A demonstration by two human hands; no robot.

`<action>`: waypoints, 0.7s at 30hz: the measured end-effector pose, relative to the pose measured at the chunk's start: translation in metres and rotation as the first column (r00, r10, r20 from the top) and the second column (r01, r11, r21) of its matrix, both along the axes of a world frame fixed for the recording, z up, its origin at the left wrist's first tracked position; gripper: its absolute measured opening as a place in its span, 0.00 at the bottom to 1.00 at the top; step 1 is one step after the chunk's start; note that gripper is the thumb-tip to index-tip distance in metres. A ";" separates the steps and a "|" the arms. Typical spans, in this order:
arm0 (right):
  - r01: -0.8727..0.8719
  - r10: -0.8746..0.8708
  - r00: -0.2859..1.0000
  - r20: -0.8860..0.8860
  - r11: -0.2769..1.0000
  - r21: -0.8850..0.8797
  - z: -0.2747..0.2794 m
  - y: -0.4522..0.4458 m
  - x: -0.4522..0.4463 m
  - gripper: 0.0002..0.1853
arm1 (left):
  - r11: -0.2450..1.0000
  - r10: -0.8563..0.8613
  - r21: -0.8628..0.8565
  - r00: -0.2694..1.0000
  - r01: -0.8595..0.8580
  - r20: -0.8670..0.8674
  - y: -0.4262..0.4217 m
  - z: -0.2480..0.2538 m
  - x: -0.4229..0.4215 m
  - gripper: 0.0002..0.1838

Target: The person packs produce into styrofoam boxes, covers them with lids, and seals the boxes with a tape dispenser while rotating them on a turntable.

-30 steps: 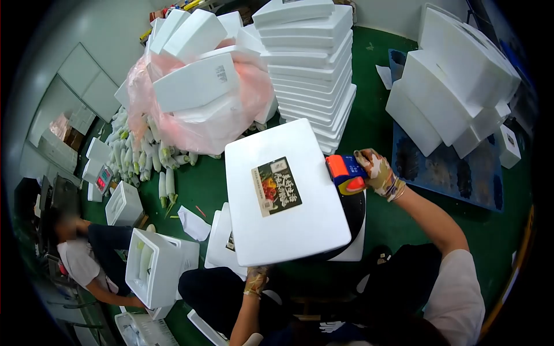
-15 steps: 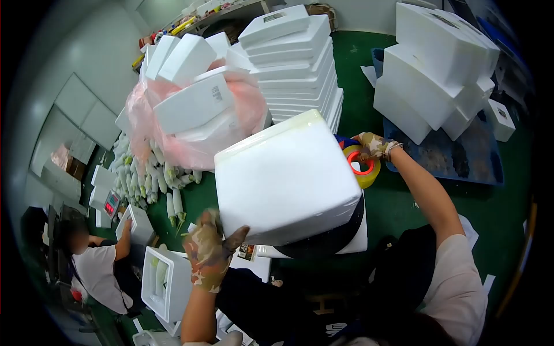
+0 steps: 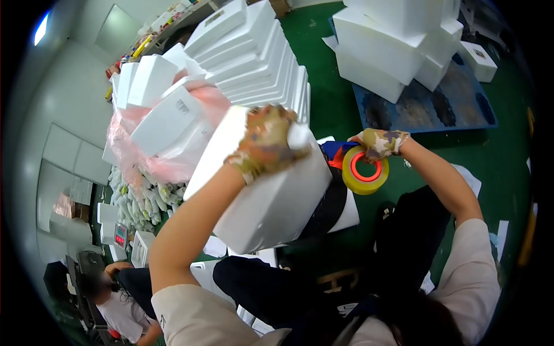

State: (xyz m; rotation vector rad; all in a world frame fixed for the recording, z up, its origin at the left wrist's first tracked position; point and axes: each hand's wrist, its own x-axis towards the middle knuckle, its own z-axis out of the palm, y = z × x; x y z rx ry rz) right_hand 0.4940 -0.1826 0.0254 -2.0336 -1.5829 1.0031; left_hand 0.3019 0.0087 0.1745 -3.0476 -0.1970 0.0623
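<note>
Blurred and gloved, the left hand [image 3: 268, 141] lies over the far part of the foam box [image 3: 271, 207]; whether its fingers grip an edge or only press on the surface cannot be told. Farther off on the left, a pink bag [image 3: 124, 141] bulges with white foam pieces [image 3: 170, 124], and a tall stack of foam lids [image 3: 254, 57] rises beyond the box. The box sits mid-scene over a black stand [image 3: 328, 202], its left side seeming to jut past it. Just right of the box, a blue and red tape dispenser [image 3: 339, 149] carries a roll of yellowish tape [image 3: 360, 185]. The right hand [image 3: 378, 143] has its fingers closed around the dispenser. Farther right, more white boxes [image 3: 381, 49] sit on a blue tray [image 3: 404, 109].

With that apparent overhang, a hard push on the left could tip the box or slide it off the stand. A loose left hand could let it twist against the dispenser, so that tape creases or sticks askew. Soft foam might also dent if the dispenser knocks it.

The box is plain white and smooth-walled, with faint glints low on its near side; the left hand and forearm hide part of it.
</note>
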 end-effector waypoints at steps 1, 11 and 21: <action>0.024 -0.024 0.999 0.029 1.000 -0.019 0.004 -0.015 -0.003 0.39 | 0.995 0.097 0.025 0.995 -0.097 0.014 0.009 -0.005 0.010 0.31; 0.163 -0.172 0.972 0.159 0.984 0.070 0.001 -0.056 -0.002 0.38 | 0.721 0.637 0.250 0.760 -0.646 0.125 0.230 -0.040 -0.049 0.31; 0.088 -0.097 0.981 0.167 0.994 0.061 -0.010 -0.012 0.014 0.37 | 0.979 -0.174 -0.059 0.954 0.194 0.243 0.019 0.015 0.002 0.30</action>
